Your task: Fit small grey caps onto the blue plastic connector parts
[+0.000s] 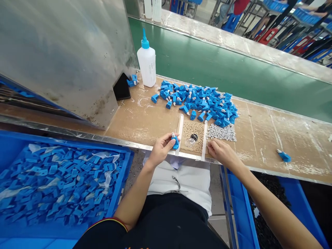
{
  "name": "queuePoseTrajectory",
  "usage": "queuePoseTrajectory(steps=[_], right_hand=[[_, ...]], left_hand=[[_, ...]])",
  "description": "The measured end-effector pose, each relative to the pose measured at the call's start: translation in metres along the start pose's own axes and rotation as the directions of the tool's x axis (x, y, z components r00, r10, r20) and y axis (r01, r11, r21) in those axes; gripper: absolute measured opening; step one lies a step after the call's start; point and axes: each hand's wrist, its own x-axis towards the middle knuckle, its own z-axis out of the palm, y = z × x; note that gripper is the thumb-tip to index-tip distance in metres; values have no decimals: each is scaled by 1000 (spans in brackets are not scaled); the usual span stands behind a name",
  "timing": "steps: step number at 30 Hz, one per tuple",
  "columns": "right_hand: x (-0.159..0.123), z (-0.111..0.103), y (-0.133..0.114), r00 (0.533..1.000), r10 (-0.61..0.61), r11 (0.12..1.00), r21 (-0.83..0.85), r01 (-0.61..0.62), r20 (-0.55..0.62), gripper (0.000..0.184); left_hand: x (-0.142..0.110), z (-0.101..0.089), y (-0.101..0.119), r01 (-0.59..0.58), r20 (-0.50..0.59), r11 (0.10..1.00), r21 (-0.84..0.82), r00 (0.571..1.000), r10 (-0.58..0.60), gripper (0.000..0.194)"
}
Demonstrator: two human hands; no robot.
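A blue bin [125,169] full of blue-and-white parts [77,183] stands at the far left, below the edge of the brown surface [142,121]. On the surface, toward its far edge, is a white squeeze bottle [147,65]. Near the middle, the left hand [160,149] has its thumb and fingers clamped on a pale-tipped blue piece [175,142], held up at the near edge. Just right of it, between two pale strips, lie tiny dark bits [190,129] with a clear ring [190,142] and a black disc [194,137]; beyond is a heap of blue pieces [199,98]. The right hand [220,149] rests with curled fingers at the near edge, just short of the small grey pellets [221,132]; whether its fingertips pinch anything I cannot tell. A lone blue piece [284,156] lies well to the right. The step in hand seems to be fitting small parts to the held piece; the next move probably calls for a fine pinch by the right fingers while the left grip stays steady.
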Motion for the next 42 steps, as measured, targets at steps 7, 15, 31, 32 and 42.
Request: queuePoseTrajectory(steps=[7,15,31,32,42], right_hand=[[-1,-3,-4,998,-59,993,-103,58,-8,25],[-2,-5,-10,989,-119,984,-140,107,-82,23],[40,-33,-38,992,-113,989,-103,108,-49,24],[44,-32,-41,991,-126,987,-108,122,-35,25],[52,-21,-45,986,-167,956,-244,164,8,30]], left_hand=[[0,2,2,-27,-2,1000,9,1000,27,51],[0,3,0,-18,4,1000,18,1000,18,53],[0,3,0,-7,-12,1000,29,1000,8,56],[0,3,0,-14,-13,1000,27,1000,15,55],[0,1,-5,-28,1,1000,3,1000,28,55]])
